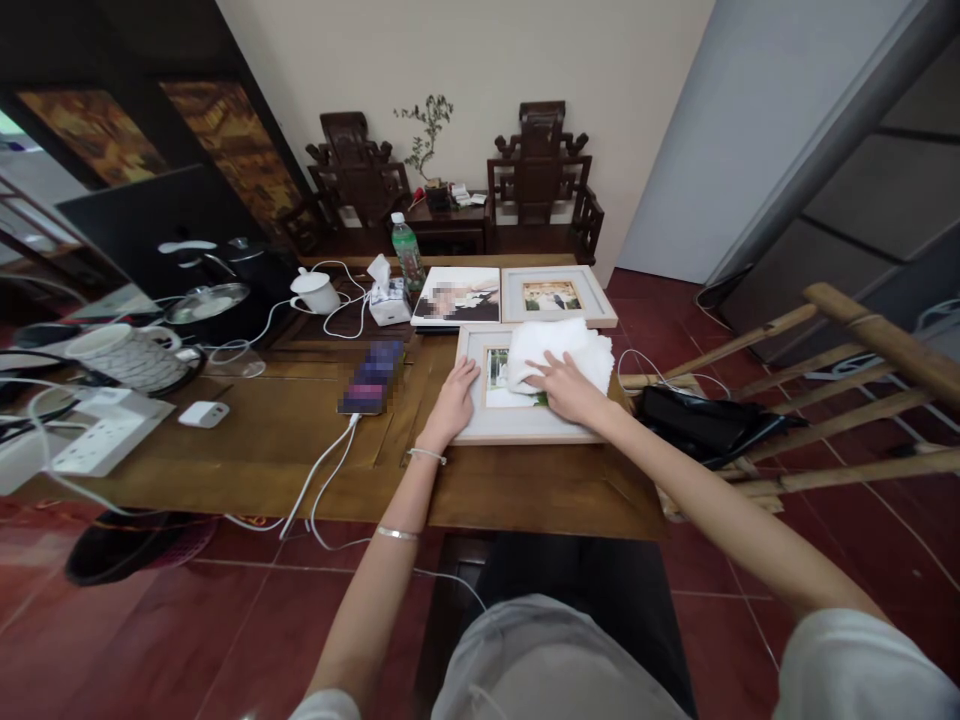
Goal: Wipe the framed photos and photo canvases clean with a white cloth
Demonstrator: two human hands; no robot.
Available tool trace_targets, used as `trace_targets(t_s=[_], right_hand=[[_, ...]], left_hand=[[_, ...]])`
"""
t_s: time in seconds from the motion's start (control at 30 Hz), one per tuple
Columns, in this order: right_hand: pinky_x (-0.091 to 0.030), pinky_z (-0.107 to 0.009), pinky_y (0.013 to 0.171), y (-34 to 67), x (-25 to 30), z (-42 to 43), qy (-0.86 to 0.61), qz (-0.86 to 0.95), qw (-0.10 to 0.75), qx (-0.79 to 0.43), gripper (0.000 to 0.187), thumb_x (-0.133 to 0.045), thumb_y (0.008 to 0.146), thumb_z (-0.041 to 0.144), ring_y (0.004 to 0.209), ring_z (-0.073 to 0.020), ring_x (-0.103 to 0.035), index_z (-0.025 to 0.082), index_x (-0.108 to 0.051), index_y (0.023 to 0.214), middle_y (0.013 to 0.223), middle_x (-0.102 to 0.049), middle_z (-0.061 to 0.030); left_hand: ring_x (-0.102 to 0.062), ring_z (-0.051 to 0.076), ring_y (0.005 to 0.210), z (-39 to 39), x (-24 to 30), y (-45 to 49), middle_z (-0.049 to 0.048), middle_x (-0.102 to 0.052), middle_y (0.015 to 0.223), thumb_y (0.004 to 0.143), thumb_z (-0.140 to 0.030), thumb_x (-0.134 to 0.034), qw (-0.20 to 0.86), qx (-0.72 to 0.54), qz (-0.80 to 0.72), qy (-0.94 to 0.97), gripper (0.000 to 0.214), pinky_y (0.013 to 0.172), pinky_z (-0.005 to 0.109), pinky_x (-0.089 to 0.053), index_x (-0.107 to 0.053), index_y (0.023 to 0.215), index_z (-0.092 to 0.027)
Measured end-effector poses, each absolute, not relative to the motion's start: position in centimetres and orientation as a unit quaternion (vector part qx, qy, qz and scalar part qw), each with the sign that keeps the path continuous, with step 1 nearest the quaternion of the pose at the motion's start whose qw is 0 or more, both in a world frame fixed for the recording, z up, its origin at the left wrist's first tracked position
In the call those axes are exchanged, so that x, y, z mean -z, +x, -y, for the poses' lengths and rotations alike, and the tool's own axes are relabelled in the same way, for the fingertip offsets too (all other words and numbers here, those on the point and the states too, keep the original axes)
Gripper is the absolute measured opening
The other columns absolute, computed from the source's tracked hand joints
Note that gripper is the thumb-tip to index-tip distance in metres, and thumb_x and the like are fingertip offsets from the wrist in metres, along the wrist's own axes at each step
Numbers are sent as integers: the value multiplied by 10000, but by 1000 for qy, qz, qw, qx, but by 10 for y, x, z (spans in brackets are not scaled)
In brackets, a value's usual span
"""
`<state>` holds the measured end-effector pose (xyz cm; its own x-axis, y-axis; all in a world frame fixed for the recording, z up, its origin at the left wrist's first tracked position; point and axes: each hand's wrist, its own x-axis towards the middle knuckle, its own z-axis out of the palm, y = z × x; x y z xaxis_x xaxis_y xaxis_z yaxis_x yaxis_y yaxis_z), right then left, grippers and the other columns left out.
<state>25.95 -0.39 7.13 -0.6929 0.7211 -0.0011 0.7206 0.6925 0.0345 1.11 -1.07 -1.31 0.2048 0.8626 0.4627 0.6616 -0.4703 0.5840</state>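
Observation:
A light wooden picture frame [480,425] with a wide pale mat and a small photo lies flat near the table's front edge. My left hand [452,400] grips its left side, fingers resting over the border. Across the upper right of the frame spreads a folded white cloth [592,355], hiding much of the photo. My right hand [566,388] presses down on this cloth, its fingers bent over the fabric. Just behind lie a second picture frame [596,295] and a white-edged photo panel [457,290].
On the table [510,490] to the left are a phone [373,375] with white cables, a tissue box [390,303], a green bottle [406,250], a lidded white cup [315,292], a power strip [112,430] and a charger [204,414]. A bamboo rack [847,400] stands at right.

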Motion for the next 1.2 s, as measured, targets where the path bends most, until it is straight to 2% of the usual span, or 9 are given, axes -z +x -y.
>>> trace_targets(t_s=[0.13,0.27,0.33,0.53,0.73,0.83,0.97,1.1,1.2], right_hand=[[-293,-615,1035,263,-84,48,364,-929,29,62,669,-391,722,-39,1358,-376,-331,190,-560,1327,1472,-440,-109],[-372,-472,1034,263,-105,87,325,-934,26,148,685,-364,732,-45,1297,-284,-457,215,-563,1333,1308,-600,-121],[-380,-446,1037,261,-108,96,303,-939,16,162,693,-368,729,-45,1287,-265,-474,233,-565,1332,1260,-631,-108],[-287,-559,1085,255,-79,62,333,-936,-30,111,663,-383,726,-47,1388,-293,-327,202,-564,1313,1403,-513,-134],[-240,-596,1091,253,-65,-16,451,-886,-107,-8,690,-367,744,-52,1412,-360,-238,105,-432,1413,1518,-337,-184],[-243,-640,1068,244,-67,-32,461,-884,-74,-19,693,-361,758,-56,1405,-391,-227,138,-439,1418,1526,-339,-149],[-258,-686,1030,234,-72,-11,419,-908,0,8,718,-370,737,-66,1393,-407,-235,200,-481,1395,1529,-348,-102],[-338,-638,1005,235,-88,42,373,-925,42,64,718,-385,719,-56,1351,-394,-332,233,-525,1362,1499,-404,-87],[-420,-544,972,237,-103,78,338,-932,60,112,715,-374,720,-56,1280,-352,-453,262,-556,1334,1408,-522,-80]], left_hand=[[-338,253,1406,14,12,10,120,-532,1393,816,-11,-394,127,-386,-484,775,490,1162,514,-291,-585,1247,-142],[-352,246,1400,14,9,10,130,-538,1386,826,-20,-385,132,-383,-482,777,476,1162,499,-296,-588,1240,-134],[-359,247,1395,15,8,11,142,-540,1381,829,-22,-378,130,-381,-485,776,469,1163,494,-299,-590,1236,-121],[-373,242,1388,16,7,13,124,-560,1365,835,-20,-378,129,-394,-487,769,466,1159,506,-305,-595,1231,-138],[-383,251,1383,16,8,14,150,-563,1354,850,-21,-377,128,-394,-497,763,431,1157,499,-309,-613,1197,-120],[-397,245,1374,15,8,14,148,-576,1340,850,-16,-376,122,-397,-503,758,427,1155,483,-320,-617,1187,-120],[-397,253,1374,15,7,16,164,-571,1340,842,-15,-378,130,-399,-509,752,435,1160,483,-309,-611,1200,-97],[-406,247,1369,17,4,19,125,-578,1343,837,-31,-390,130,-399,-509,752,450,1159,485,-313,-609,1217,-129],[-395,252,1376,18,1,21,133,-567,1354,865,-77,-387,137,-395,-516,747,418,1168,482,-294,-615,1214,-114]])
